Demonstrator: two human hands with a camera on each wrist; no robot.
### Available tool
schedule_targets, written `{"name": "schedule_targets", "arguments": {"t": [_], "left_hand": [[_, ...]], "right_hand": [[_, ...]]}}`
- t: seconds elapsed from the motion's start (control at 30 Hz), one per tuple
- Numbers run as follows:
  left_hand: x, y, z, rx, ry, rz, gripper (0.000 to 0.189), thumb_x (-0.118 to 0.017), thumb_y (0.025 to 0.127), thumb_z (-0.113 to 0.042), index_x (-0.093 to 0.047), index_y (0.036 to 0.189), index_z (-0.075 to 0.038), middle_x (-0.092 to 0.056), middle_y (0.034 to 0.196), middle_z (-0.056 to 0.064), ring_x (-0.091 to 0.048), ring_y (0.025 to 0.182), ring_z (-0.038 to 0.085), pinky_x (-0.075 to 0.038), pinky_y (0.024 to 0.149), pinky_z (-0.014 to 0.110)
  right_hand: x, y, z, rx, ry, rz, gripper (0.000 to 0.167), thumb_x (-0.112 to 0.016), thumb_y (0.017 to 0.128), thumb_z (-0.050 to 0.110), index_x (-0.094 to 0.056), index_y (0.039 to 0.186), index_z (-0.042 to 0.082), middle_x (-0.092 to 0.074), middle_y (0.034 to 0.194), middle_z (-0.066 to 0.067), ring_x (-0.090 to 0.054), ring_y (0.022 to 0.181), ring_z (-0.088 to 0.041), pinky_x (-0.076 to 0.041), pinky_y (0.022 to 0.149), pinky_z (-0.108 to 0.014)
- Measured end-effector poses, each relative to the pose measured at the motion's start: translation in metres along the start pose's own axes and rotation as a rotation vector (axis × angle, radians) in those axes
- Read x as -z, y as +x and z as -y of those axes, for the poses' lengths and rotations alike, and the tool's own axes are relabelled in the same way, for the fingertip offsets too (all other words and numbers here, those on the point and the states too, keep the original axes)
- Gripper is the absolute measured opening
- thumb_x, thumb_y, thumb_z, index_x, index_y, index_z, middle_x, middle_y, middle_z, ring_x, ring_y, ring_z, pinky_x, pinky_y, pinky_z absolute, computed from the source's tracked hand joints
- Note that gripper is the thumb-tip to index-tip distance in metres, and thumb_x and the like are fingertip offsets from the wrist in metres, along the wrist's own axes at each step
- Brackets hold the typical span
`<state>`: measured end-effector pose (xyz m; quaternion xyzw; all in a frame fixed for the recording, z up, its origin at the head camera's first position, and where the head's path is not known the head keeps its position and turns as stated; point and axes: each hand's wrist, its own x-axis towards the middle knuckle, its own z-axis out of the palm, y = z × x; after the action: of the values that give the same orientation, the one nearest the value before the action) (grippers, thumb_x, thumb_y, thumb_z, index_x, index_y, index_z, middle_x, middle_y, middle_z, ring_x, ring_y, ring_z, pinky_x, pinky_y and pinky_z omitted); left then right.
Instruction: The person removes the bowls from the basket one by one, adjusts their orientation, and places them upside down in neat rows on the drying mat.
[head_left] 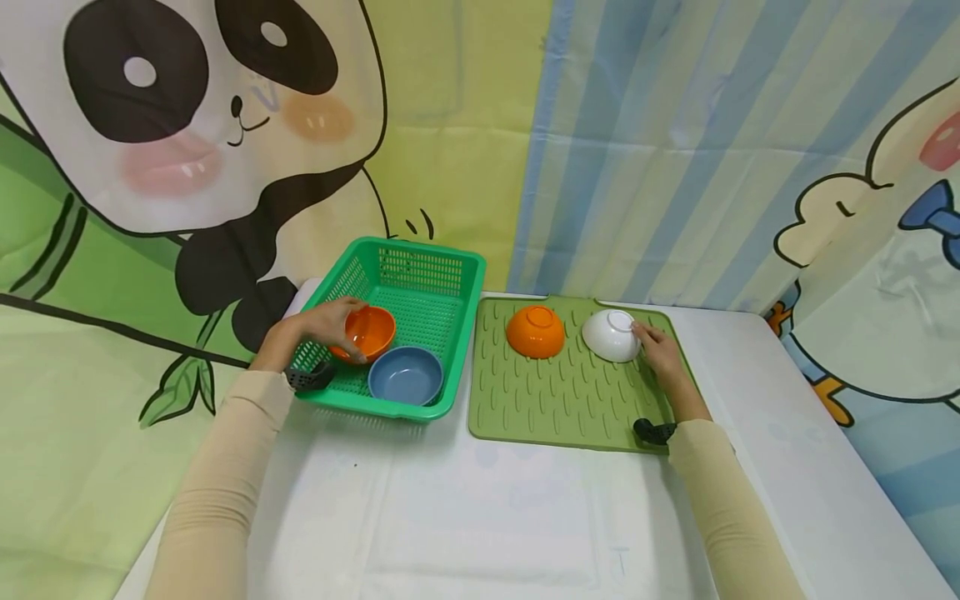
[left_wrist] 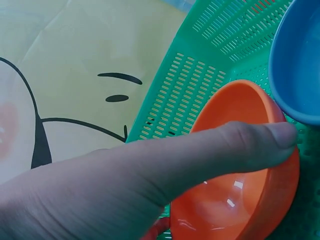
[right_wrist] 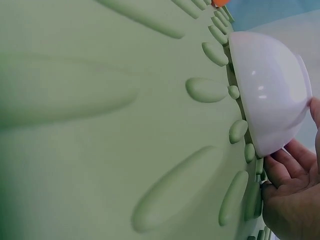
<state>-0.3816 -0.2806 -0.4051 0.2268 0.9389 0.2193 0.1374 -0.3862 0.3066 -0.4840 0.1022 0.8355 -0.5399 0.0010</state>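
In the head view, my left hand (head_left: pixel 332 323) grips an orange bowl (head_left: pixel 377 332) inside the green basket (head_left: pixel 471 275). The left wrist view shows the thumb lying across that bowl's mouth (left_wrist: pixel 235 107) to its rim; most other fingers are hidden. Beside it in the basket sits a blue bowl (head_left: pixel 406 377), mouth up. Over on the green drying mat (head_left: pixel 540 408), my right hand (head_left: pixel 660 348) holds a white bowl (head_left: pixel 609 337) that lies upside down. Its thumb is at the bowl's base and its fingers are near the rim, as the right wrist view shows.
A second orange bowl (head_left: pixel 536 332) rests upside down on the mat, left of the white one. Basket and mat stand side by side on a white table (head_left: pixel 480 517). Behind them hangs a printed curtain (head_left: pixel 465 150) with a panda and stripes.
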Motion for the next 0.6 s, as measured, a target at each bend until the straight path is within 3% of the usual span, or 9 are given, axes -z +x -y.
{"name": "schedule_targets", "arguments": {"t": [0.23, 0.6], "left_hand": [[0.0008, -0.0004, -0.0002, 0.002, 0.007, -0.011, 0.105, -0.083, 0.062, -0.039, -0.03, 0.138, 0.011, -0.029, 0.139, 0.027, -0.04, 0.115, 0.042, -0.044, 0.088, 0.051], [0.0013, 0.0009, -0.0013, -0.037, 0.011, -0.089, 0.105, -0.084, 0.061, -0.041, -0.033, 0.136, 0.01, -0.036, 0.133, 0.025, -0.045, 0.108, 0.038, -0.045, 0.086, 0.049]], "right_hand": [[0.0004, -0.0012, 0.0004, 0.013, 0.0, 0.005, 0.077, -0.044, 0.089, 0.057, -0.028, 0.145, 0.007, -0.017, 0.15, -0.017, -0.019, 0.134, -0.038, -0.025, 0.103, -0.055], [-0.0007, -0.0009, 0.0006, 0.018, -0.017, -0.007, 0.076, -0.044, 0.089, 0.057, -0.029, 0.145, 0.007, -0.019, 0.149, -0.018, -0.021, 0.134, -0.038, -0.025, 0.103, -0.054]]}}
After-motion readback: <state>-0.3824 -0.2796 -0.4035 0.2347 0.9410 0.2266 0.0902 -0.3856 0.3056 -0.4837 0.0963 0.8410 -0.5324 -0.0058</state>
